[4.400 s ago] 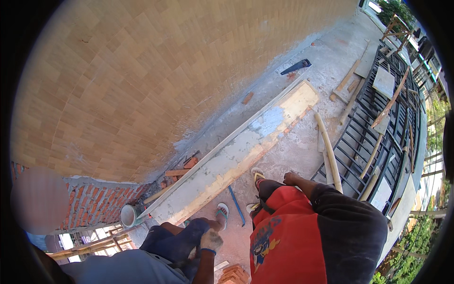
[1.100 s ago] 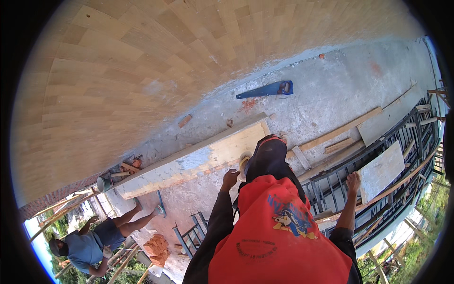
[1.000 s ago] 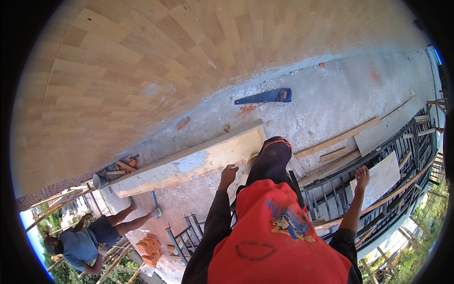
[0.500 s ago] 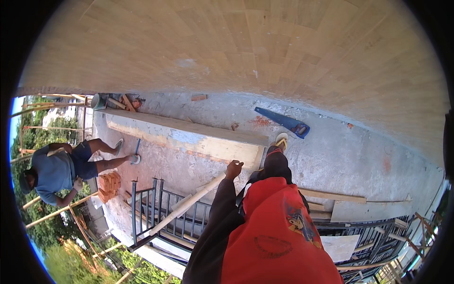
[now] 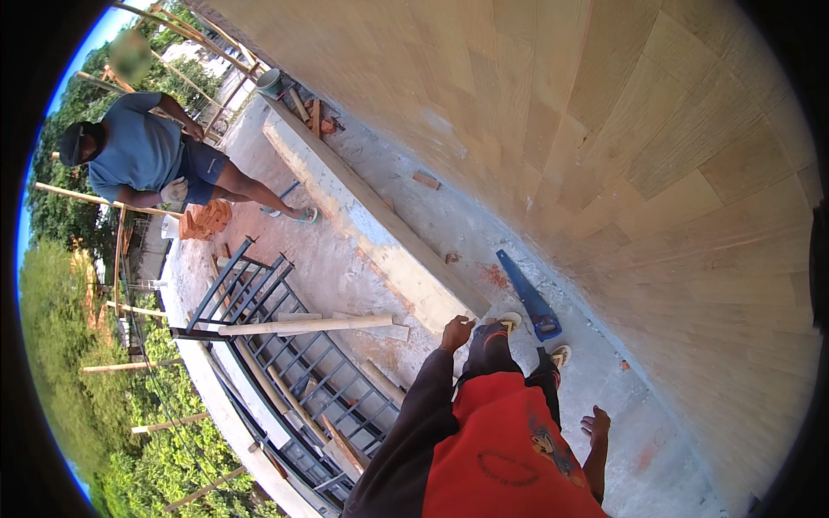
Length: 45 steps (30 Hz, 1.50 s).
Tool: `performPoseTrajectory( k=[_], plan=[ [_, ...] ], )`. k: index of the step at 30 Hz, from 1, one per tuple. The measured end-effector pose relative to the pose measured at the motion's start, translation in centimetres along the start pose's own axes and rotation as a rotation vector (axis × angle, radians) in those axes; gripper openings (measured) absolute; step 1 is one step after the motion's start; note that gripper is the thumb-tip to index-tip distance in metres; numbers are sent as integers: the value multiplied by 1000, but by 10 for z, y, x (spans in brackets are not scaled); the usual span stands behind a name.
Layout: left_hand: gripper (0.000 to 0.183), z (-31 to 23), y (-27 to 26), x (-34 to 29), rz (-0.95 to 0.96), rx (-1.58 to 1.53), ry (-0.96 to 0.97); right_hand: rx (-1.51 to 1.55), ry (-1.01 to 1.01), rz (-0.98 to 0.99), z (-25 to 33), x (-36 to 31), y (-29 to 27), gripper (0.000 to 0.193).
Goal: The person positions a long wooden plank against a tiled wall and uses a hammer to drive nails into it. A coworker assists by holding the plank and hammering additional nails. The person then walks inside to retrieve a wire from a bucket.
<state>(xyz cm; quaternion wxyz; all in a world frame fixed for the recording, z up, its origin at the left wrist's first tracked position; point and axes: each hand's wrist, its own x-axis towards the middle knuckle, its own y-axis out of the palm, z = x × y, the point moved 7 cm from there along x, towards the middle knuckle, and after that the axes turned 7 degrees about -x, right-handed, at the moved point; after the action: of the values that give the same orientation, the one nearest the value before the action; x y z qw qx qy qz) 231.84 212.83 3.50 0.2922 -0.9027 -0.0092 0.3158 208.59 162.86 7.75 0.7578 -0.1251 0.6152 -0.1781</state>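
Note:
My left hand (image 5: 455, 334) is closed, its fingers curled in, beside the near end of a long, low ledge (image 5: 423, 298) with patchy cream plaster. Whether anything small lies in those fingers is hidden. To the right, my right hand (image 5: 596, 425) hangs low over the grey floor with its fingers apart and nothing in them. A blue handsaw (image 5: 528, 296) lies on the floor between the ledge and the tiled wall, just beyond my sandalled feet.
A wood-look tiled wall (image 5: 622, 173) rises on the right. At left, a dark metal railing frame (image 5: 302, 363) lies with a wooden board (image 5: 311, 325) across it. Another person (image 5: 147, 155) stands by stacked bricks (image 5: 205, 220). A bucket (image 5: 269, 82) sits at the ledge's far end.
My view has turned, so the ledge now slants toward the upper left. My right hand has come into view. The other person has turned and shifted their legs. The saw still lies on the floor.

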Motion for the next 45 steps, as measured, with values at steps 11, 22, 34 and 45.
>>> performPoseTrajectory(
  k=[11,22,34,45],
  plan=[
    [43,28,112,-165,-184,-229,-412,-612,-155,811,81,57,17,44],
    [42,132,222,-237,-389,-578,-521,-1130,-689,564,198,50,16,49],
    [42,145,217,-243,-414,-718,-591,-1064,-732,447,166,33,14,39],
    [40,173,181,-281,-413,-676,-588,-1122,-866,319,133,7,4,39]
  ],
)
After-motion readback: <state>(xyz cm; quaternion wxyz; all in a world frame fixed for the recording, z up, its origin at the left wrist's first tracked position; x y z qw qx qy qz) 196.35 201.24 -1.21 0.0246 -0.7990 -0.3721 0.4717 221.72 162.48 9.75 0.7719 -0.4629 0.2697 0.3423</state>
